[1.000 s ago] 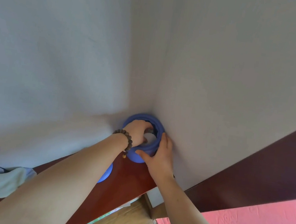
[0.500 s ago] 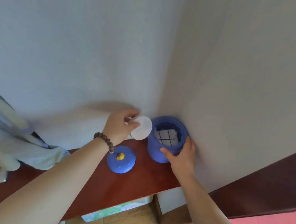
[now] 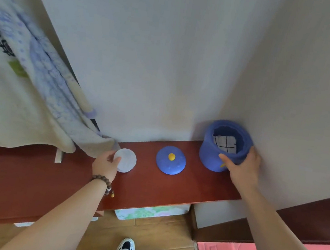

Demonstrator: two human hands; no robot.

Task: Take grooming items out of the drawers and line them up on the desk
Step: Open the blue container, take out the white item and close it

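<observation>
My left hand has carried the white round pad away from the blue jar: half a second ago it was lifted just beside the jar's mouth, and a second ago my fingers were down inside the opening. Now the pad lies on, or just above, the red-brown worktop, to the left of the blue lid, which sits upturned-dome with its yellow knob on top, between pad and jar. I pinch the pad's left edge between thumb and fingertips; I cannot tell whether it is fully set down. My right hand holds the jar at its front and right side, fingers curled round the wall, steadying it in the corner where the two walls meet, as it did before. The jar stands open and upright, with a white, dark-lined thing visible inside that I cannot identify. So I judge that one item is out and is being placed as the left end of a row: pad, lid, jar. The patterned cloth hanging at the left drapes close to the pad, nearly touching my hand, and could catch it. Next comes letting go and reaching back into the jar.
</observation>
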